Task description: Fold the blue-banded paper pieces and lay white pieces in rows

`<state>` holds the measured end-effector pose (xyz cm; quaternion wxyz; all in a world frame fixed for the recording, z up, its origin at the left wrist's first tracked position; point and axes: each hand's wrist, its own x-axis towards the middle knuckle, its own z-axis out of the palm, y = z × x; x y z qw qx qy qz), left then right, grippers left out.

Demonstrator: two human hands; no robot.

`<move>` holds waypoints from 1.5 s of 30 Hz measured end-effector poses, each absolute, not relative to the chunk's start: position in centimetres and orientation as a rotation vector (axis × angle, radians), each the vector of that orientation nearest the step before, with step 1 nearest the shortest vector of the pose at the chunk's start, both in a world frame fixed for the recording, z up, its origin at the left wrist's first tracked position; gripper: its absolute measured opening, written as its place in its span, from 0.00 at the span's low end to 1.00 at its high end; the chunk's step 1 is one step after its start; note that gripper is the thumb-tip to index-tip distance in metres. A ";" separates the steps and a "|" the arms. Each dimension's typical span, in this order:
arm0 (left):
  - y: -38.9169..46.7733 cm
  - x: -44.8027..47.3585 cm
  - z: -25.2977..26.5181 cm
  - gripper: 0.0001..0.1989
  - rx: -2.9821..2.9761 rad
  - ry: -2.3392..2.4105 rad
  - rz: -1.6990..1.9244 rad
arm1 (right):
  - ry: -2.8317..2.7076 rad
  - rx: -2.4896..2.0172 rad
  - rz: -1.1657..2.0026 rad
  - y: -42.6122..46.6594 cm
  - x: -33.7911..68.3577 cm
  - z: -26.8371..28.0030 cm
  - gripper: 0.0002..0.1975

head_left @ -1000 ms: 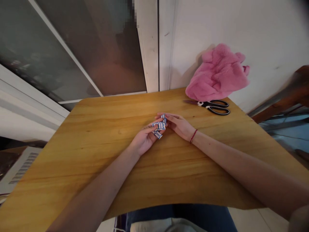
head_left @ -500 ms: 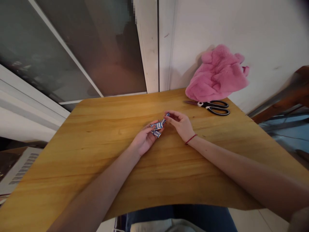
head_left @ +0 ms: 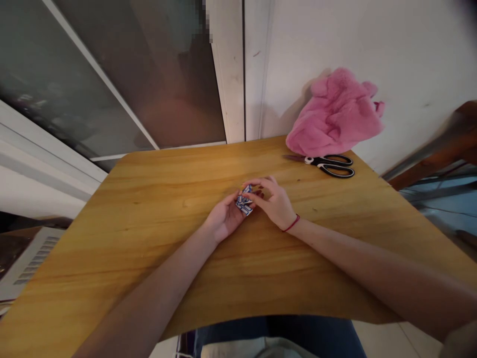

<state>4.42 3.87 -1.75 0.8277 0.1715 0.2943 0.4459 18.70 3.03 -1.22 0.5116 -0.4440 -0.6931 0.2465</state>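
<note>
Several small flat pieces, white with blue markings [head_left: 244, 201], lie in a loose bunch over the fingers of my left hand [head_left: 225, 217]. That hand is turned palm up and curled round them, its thumb at their left side. My right hand [head_left: 275, 201], with a red cord at its wrist, reaches in from the right. Its thumb and index finger close on one of the upper pieces, and its other fingers are partly hidden. The pieces are too small and blurred for me to tell their kind.
Both hands are above a wooden table [head_left: 156, 199]. Scissors with black handles [head_left: 328, 165] lie at the back right, beside a pink plush cloth [head_left: 337, 117] against the white wall [head_left: 410, 59]. A glass-panelled door [head_left: 149, 69] stands behind the table.
My right hand has moved left and slightly down, bringing the piece in its fingers onto the bunch. My left thumb has shifted off the top of the pieces.
</note>
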 end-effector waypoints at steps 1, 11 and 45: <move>3.8 4.4 -1.7 0.13 0.367 0.633 0.946 | -1.672 -1.079 0.620 3.1 18.7 -1.3 0.08; 4.2 4.0 -1.5 0.13 0.392 0.704 1.091 | -1.835 -1.064 0.495 3.4 18.7 -1.6 0.18; 4.1 3.9 -0.9 0.16 0.409 0.705 1.135 | -1.899 -1.125 0.462 3.3 18.6 -2.3 0.05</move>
